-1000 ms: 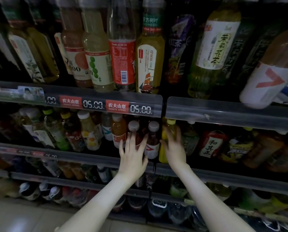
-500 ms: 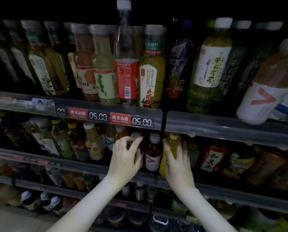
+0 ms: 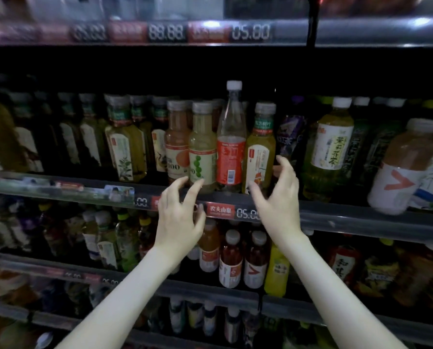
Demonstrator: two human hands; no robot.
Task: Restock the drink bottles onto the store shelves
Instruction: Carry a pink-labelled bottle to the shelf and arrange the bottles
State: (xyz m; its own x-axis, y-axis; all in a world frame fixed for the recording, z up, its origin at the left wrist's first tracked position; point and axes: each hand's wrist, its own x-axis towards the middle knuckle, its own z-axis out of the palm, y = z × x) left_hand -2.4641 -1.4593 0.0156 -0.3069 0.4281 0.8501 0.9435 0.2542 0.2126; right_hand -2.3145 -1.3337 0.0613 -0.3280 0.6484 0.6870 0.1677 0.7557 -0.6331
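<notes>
Both my hands are raised in front of the middle shelf rail (image 3: pixel 336 217), holding nothing. My left hand (image 3: pixel 179 215) has loosely curved fingers, its fingertips close to the base of a pale green juice bottle (image 3: pixel 202 149). My right hand (image 3: pixel 278 200) is spread beside a yellow tea bottle (image 3: pixel 260 152), fingers reaching past its right side. Between those two stands a tall clear bottle with a red label (image 3: pixel 230 147). An orange juice bottle (image 3: pixel 176 144) stands left of the green one.
Rows of tea bottles fill the shelf to the left (image 3: pixel 124 147) and right (image 3: pixel 332 144). A large bottle with a white label (image 3: pixel 399 177) leans at the far right. Small red and yellow bottles (image 3: pixel 254 260) stand on the shelf below. Price tags (image 3: pixel 220 210) line the rails.
Both hands have left the small bottles on the lower shelf and risen to the shelf above. The view has tilted upward with them.
</notes>
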